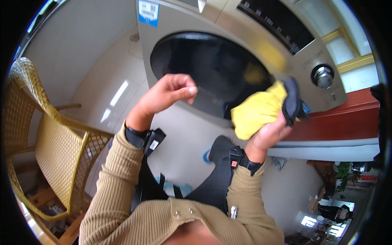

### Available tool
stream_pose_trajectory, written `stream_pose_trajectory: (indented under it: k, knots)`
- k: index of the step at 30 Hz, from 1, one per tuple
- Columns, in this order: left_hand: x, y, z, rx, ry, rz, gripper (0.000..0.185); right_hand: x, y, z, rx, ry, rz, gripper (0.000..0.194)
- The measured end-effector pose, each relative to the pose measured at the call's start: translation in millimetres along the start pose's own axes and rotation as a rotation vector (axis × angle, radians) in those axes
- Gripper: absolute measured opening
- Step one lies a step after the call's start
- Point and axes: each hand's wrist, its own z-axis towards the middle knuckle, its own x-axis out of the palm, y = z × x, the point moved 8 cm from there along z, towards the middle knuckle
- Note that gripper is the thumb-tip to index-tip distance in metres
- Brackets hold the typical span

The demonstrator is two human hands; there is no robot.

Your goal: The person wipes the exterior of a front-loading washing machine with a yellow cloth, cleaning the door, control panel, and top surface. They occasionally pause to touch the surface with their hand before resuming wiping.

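My right hand (271, 133) grips a bunched yellow cloth (257, 110) with a dark grey side (291, 99). The cloth is held up in front of the lower right of a front-loading washing machine (190, 18); whether it touches the machine I cannot tell. My left hand (171, 92) hangs before the left part of the round black door (208, 67), fingers curled in towards the thumb and nothing visible in them. Yellow reflections show on the glossy door and the panel above it. A round silver knob (324, 77) sits to the right of the dark display (275, 24).
A woven wicker chair (58, 150) stands close on my left. To the right are a red wooden surface (333, 122) and a pale grey cloth-like edge (324, 150). Yellow-framed panes (352, 46) lie beyond the machine. Another person (335, 213) is far off at the lower right.
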Motion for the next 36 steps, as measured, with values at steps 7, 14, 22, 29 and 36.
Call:
stream_pose_trajectory:
  k: [7,14,22,29,36]
  knots:
    - [-29.2,26.3,-9.3,-0.098,-0.169,0.111,0.034,87.4,4.5,9.1,-0.994,0.153,-1.11,0.033]
    - [-25.5,48.8,-4.1,-0.173,-0.128,0.143,0.031,153.6,-11.9,7.6,-0.85,0.444,-1.141,0.049]
    - [-20.4,59.3,5.9,-0.219,-0.129,0.123,0.027,225.4,-37.1,-11.2,-0.846,0.682,-1.033,0.045]
    - [-32.3,53.2,0.0,-0.2,-0.186,0.143,0.029,115.5,-3.3,14.8,-0.901,0.475,-1.164,0.052]
    - [-19.1,45.3,-8.7,-0.252,-0.112,0.209,0.031,69.1,-0.2,16.4,-0.883,0.108,-1.105,0.024]
